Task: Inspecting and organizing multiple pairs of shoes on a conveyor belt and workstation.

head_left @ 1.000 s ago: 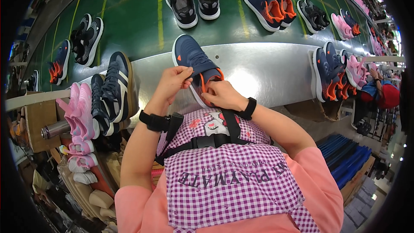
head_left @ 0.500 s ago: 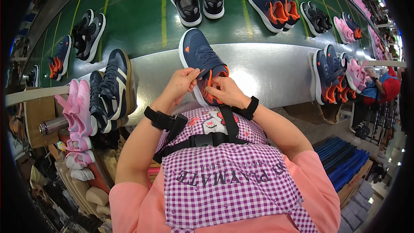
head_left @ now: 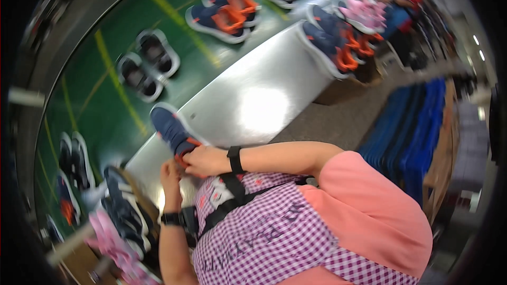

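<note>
- Since the earlier frame the view is swung and tilted; the navy shoe (head_left: 171, 132) now appears lower left.
- The shoe is gripped at its orange opening by the right hand (head_left: 205, 161) and left hand (head_left: 170, 171), steadied on the metal table (head_left: 259, 105).

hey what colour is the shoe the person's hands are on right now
Navy blue shoe with an orange opening and pale sole, seen in the head view, the only one.

Head view — tilted, looking down, close over the chest.
</note>
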`<state>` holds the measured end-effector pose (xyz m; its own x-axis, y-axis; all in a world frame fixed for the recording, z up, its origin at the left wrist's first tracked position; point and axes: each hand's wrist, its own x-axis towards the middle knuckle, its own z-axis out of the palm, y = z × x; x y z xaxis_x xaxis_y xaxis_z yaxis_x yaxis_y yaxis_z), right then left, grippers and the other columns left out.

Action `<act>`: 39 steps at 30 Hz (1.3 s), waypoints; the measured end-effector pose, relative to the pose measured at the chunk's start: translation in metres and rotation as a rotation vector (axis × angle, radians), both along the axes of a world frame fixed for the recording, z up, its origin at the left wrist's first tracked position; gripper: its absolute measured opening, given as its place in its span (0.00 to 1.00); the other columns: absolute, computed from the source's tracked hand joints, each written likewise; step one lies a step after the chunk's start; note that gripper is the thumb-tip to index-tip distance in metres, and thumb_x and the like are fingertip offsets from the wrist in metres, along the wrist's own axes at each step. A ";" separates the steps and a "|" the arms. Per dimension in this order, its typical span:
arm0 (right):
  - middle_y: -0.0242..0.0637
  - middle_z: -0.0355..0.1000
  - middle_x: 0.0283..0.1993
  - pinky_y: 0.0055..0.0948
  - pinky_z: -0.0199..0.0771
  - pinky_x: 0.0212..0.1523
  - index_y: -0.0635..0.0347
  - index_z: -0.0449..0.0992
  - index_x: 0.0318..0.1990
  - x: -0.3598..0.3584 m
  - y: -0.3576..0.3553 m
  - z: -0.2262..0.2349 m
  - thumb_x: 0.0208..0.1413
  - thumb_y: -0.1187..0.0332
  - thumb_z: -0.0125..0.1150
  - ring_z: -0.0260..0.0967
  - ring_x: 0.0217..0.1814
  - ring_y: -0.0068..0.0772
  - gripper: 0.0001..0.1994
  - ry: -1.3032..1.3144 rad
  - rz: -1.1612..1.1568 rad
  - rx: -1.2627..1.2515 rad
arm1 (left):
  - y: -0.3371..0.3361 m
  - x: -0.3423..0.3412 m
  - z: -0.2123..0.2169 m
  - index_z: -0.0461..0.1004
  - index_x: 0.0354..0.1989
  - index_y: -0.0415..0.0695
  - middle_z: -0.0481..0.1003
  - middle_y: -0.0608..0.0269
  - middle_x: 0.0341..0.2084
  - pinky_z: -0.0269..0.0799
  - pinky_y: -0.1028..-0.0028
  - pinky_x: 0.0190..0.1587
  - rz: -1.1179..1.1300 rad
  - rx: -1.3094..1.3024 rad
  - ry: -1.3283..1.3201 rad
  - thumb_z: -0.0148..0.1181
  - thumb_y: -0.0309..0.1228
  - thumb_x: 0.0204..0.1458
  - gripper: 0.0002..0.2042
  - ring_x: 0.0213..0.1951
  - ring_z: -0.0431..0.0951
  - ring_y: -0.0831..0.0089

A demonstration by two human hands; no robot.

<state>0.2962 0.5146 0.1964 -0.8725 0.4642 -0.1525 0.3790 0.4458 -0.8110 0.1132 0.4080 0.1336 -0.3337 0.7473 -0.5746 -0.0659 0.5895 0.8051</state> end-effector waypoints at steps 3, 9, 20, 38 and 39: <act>0.46 0.73 0.31 0.41 0.71 0.37 0.59 0.74 0.37 0.063 0.028 0.016 0.53 0.64 0.54 0.72 0.35 0.50 0.10 0.235 -0.355 -0.009 | 0.014 0.009 0.029 0.60 0.60 0.45 0.69 0.60 0.46 0.63 0.73 0.47 -0.035 0.129 0.270 0.49 0.41 0.60 0.22 0.46 0.69 0.72; 0.49 0.69 0.46 0.40 0.66 0.52 0.61 0.70 0.46 0.301 0.123 0.004 0.45 0.73 0.56 0.67 0.50 0.50 0.17 -0.059 -1.026 0.666 | 0.061 0.059 0.069 0.56 0.63 0.39 0.61 0.48 0.58 0.53 0.61 0.62 -0.444 0.586 0.886 0.64 0.26 0.44 0.35 0.62 0.59 0.52; 0.42 0.72 0.25 0.41 0.70 0.37 0.59 0.75 0.20 0.366 0.122 -0.010 0.41 0.69 0.59 0.70 0.32 0.46 0.05 -0.503 -0.711 0.914 | 0.051 0.061 0.058 0.59 0.60 0.37 0.62 0.47 0.58 0.51 0.63 0.65 -0.404 0.496 0.924 0.48 0.08 0.39 0.33 0.63 0.59 0.51; 0.42 0.72 0.29 0.39 0.72 0.36 0.60 0.75 0.29 0.065 0.007 0.003 0.47 0.69 0.57 0.71 0.33 0.45 0.05 0.212 -0.096 0.388 | 0.086 0.092 0.088 0.63 0.55 0.35 0.67 0.47 0.49 0.64 0.63 0.55 -0.578 0.740 0.949 0.56 0.20 0.46 0.24 0.53 0.67 0.52; 0.42 0.72 0.31 0.39 0.72 0.37 0.60 0.75 0.30 0.069 0.006 0.009 0.47 0.69 0.58 0.71 0.35 0.46 0.05 0.166 -0.317 0.342 | 0.086 0.092 0.086 0.62 0.55 0.34 0.66 0.46 0.50 0.64 0.62 0.55 -0.577 0.693 0.981 0.56 0.21 0.47 0.24 0.54 0.66 0.51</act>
